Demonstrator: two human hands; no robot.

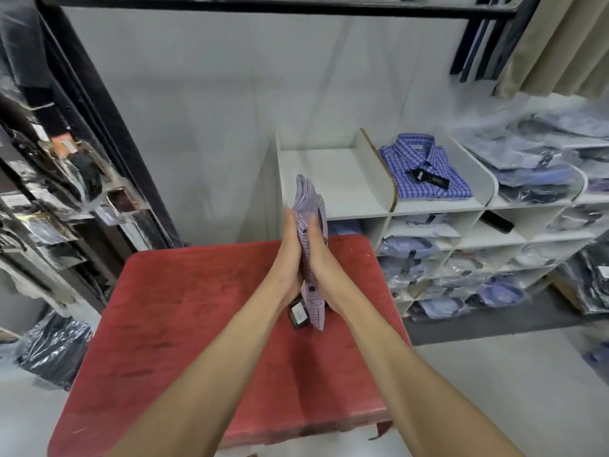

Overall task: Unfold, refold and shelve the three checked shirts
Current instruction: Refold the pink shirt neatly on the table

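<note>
Two bare forearms are stretched forward over the red table (pixel 184 324), which fills the lower middle of the view. Between them a folded lilac checked shirt (pixel 311 245) is held on edge above the far half of the table, nearer its far right corner than its left. The left hand (pixel 291 255) is pressed flat against the shirt's left face and the right hand (pixel 318 258) against its right face, fingers straight and pointing away from the person, so the shirt is sandwiched between the palms. The shirt's long axis runs away from the person and upward; its far end rises past the fingertips, and its near end hangs below the wrists. A dark hang tag (pixel 297 314) dangles at the near end, just beside the left wrist.

Beyond the far right corner of the table stands a white shelf unit (pixel 372 166). Its left top compartment (pixel 329 179) lies directly behind the raised shirt. In the next compartment to the right a folded blue checked shirt (pixel 425 166) lies flat, collar toward the wall, with a dark tag on it. Bagged shirts (pixel 540 159) are stacked further right and in the cubbies below. A dark rack of packaged garments (pixel 56 179) stands well left of the table.
</note>
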